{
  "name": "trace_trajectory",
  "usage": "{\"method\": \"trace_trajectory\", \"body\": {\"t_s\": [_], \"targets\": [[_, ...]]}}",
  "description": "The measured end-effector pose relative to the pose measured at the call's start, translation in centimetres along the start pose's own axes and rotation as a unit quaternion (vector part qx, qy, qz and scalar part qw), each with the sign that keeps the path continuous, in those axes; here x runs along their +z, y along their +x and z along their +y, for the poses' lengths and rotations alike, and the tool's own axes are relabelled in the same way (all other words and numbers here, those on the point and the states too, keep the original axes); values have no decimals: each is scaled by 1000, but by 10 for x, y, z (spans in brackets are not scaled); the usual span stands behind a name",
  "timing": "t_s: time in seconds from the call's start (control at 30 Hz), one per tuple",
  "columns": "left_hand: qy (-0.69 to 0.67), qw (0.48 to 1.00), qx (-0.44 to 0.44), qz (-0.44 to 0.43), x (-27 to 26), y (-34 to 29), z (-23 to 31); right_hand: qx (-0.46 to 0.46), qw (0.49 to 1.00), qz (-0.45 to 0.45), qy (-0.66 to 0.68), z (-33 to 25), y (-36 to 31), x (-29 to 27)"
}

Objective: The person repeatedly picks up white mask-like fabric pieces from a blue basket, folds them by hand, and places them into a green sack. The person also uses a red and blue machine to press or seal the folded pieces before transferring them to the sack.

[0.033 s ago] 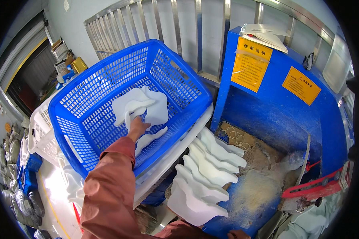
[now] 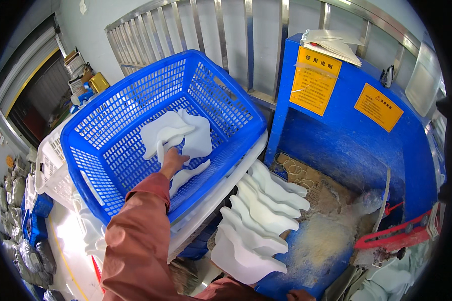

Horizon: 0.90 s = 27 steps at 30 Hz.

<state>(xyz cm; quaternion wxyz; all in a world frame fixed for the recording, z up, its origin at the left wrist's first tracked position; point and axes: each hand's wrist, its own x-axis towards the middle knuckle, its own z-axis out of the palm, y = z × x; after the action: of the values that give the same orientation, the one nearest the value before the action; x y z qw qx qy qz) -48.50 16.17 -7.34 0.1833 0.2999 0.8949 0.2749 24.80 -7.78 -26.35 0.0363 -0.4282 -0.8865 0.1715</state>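
My left hand [image 2: 172,161] reaches into a large blue plastic basket [image 2: 88,133]. Its fingers are bent around the near edge of a white wavy moulded piece [image 2: 160,152], partly hidden by the hand. Further white pieces [image 2: 197,138] overlap just beyond, and one narrow curved piece [image 2: 188,176] lies on the near side of the hand. At the lower edge of the view, only a small part of my right hand [image 2: 300,295] shows; its fingers are hidden. Several more white wavy pieces [image 2: 258,215] stand in a close row between the basket and the blue machine.
A blue machine [image 2: 356,120] with yellow signs stands at the right, its bed [image 2: 319,246] covered in pale dust. A red-handled bar [image 2: 397,237] crosses its right side. Metal railings [image 2: 221,37] run behind. White baskets [image 2: 50,165] and grey bags [image 2: 30,256] are at the left.
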Motion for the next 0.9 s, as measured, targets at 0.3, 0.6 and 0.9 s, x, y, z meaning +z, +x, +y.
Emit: {"method": "trace_trajectory", "body": {"t_s": [0.3, 0.6, 0.9], "targets": [[-194, 979, 7, -65, 21, 22, -2, 53, 994, 14, 92, -23, 22, -68], [-576, 808, 22, -122, -104, -22, 80, 71, 982, 51, 166, -86, 48, -143], [-519, 824, 118, -193, -147, -105, 59, 58, 975, 66, 205, -95, 33, -149]]}}
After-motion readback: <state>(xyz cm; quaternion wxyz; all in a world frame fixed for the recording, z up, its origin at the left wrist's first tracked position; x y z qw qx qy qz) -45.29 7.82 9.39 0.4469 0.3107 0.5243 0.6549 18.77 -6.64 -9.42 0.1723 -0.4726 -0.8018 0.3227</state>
